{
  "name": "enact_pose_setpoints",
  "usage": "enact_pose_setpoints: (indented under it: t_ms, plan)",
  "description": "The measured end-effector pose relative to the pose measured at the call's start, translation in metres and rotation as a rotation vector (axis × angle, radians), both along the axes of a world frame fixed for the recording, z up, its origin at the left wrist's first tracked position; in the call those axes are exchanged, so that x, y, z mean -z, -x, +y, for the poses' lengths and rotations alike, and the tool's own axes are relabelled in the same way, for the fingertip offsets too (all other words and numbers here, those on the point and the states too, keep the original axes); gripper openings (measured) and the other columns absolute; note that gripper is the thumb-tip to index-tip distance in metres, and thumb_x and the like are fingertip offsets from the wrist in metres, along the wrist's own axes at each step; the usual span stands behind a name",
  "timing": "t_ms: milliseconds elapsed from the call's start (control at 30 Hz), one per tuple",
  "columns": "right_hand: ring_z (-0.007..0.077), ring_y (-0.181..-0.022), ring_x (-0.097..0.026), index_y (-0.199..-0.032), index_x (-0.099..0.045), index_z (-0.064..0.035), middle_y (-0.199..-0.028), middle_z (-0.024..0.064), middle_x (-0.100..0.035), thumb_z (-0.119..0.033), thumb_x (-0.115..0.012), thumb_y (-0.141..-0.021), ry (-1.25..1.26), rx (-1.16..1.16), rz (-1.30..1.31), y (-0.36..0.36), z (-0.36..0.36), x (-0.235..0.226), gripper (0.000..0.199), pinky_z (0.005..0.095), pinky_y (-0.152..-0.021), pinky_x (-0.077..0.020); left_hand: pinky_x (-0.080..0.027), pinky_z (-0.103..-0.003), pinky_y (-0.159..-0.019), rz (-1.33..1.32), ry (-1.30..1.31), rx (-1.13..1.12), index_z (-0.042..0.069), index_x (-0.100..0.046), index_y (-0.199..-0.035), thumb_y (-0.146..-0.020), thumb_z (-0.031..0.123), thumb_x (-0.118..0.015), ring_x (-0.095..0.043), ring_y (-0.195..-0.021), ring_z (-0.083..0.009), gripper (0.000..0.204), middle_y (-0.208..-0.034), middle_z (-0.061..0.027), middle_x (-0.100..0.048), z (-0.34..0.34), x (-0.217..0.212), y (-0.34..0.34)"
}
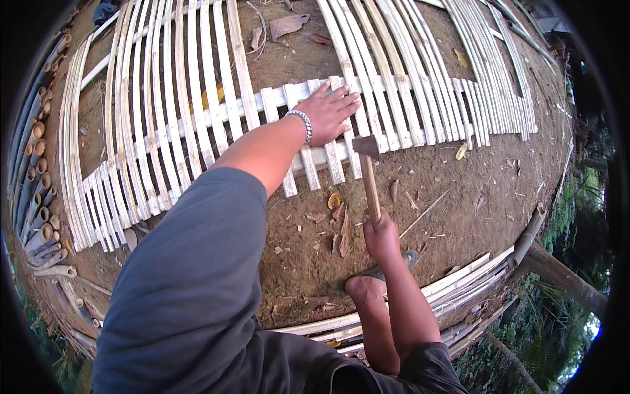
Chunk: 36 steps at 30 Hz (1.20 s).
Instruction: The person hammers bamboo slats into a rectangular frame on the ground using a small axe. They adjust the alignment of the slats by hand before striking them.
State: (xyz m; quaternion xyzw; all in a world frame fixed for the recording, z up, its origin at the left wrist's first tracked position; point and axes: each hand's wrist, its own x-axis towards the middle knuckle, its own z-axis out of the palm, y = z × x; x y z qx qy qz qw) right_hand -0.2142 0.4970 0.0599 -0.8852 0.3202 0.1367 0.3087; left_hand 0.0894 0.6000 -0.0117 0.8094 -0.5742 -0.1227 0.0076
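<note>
My left hand [330, 113], with a braided band at the wrist, lies flat with its fingers spread on pale bamboo slats [335, 164] and the crosspiece under them. My right hand [382, 238] is closed around the wooden handle of a small hatchet [371, 190]. The dark metal head is upward, just right of the slat ends by my left hand. Whether the head touches the slats I cannot tell. Several slats lie side by side across the crosspiece [226, 113], forming a panel with gaps between them.
Bamboo poles [38, 146] are stacked at the left edge. Long split strips [453, 289] lie behind my sandalled foot [369, 279] at the lower right. Brown leaves [344, 233] and chips litter the dirt. More slat panelling [485, 59] extends to the far right.
</note>
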Motion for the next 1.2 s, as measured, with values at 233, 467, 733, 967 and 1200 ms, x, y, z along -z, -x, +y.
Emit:
enact_pose_setpoints:
  t_ms: [233, 467, 733, 967, 1200]
  plan:
    - [0.0493, -0.091, -0.068, -0.131, -0.057, -0.0062, -0.097, 0.0288, -0.070, -0.024, -0.064, -0.099, -0.085, 0.038, -0.050, 0.009, 0.033, -0.019, 0.038, 0.0536, -0.078, -0.0544, -0.004, -0.051, -0.129, 0.007, -0.030, -0.002, 0.012, -0.017, -0.164, -0.109, 0.046, -0.027, -0.006, -0.160, -0.0241, 0.065, -0.173, -0.0061, -0.012, 0.007, -0.001, -0.013]
    - [0.0510, -0.093, -0.068, -0.139, -0.050, -0.0031, -0.100, 0.0311, -0.069, -0.022, -0.062, -0.100, -0.091, -0.023, 0.013, 0.004, 0.064, -0.052, 0.045, 0.0526, -0.079, -0.0544, 0.002, -0.052, -0.128, 0.011, -0.066, -0.205, 0.014, -0.009, -0.166, -0.109, 0.051, -0.023, -0.002, -0.160, -0.0256, 0.069, -0.173, -0.0105, -0.007, 0.063, -0.003, -0.009]
    - [0.0504, -0.088, -0.068, -0.137, -0.049, -0.0015, -0.097, 0.0305, -0.068, -0.015, -0.059, -0.100, 0.030, -0.089, -0.296, 0.008, 0.080, -0.037, 0.041, 0.0549, -0.076, -0.0549, -0.003, -0.054, -0.129, 0.014, -0.022, -0.188, 0.017, -0.014, -0.165, -0.109, 0.051, -0.024, -0.004, -0.160, -0.0278, 0.066, -0.173, -0.0114, -0.008, 0.063, -0.004, -0.005]
    - [0.0509, -0.086, -0.067, -0.138, -0.049, -0.0077, -0.094, 0.0294, -0.070, -0.016, -0.058, -0.098, 0.001, -0.111, 0.058, -0.017, 0.074, -0.036, 0.043, 0.0578, -0.076, -0.0540, -0.002, -0.055, -0.129, 0.014, -0.076, -0.187, 0.022, -0.013, -0.166, -0.110, 0.049, -0.024, -0.004, -0.160, -0.0283, 0.063, -0.173, -0.0096, -0.007, 0.068, -0.007, -0.007]
    - [0.0506, -0.080, -0.067, -0.137, -0.049, -0.0050, -0.089, 0.0282, -0.070, -0.020, -0.060, -0.098, 0.082, -0.198, 0.242, -0.010, 0.057, -0.015, 0.043, 0.0584, -0.070, -0.0543, -0.002, -0.055, -0.128, -0.008, -0.042, -0.178, 0.024, -0.013, -0.166, -0.109, 0.051, -0.024, -0.004, -0.160, -0.0286, 0.064, -0.173, -0.0095, -0.008, 0.058, -0.007, -0.006]
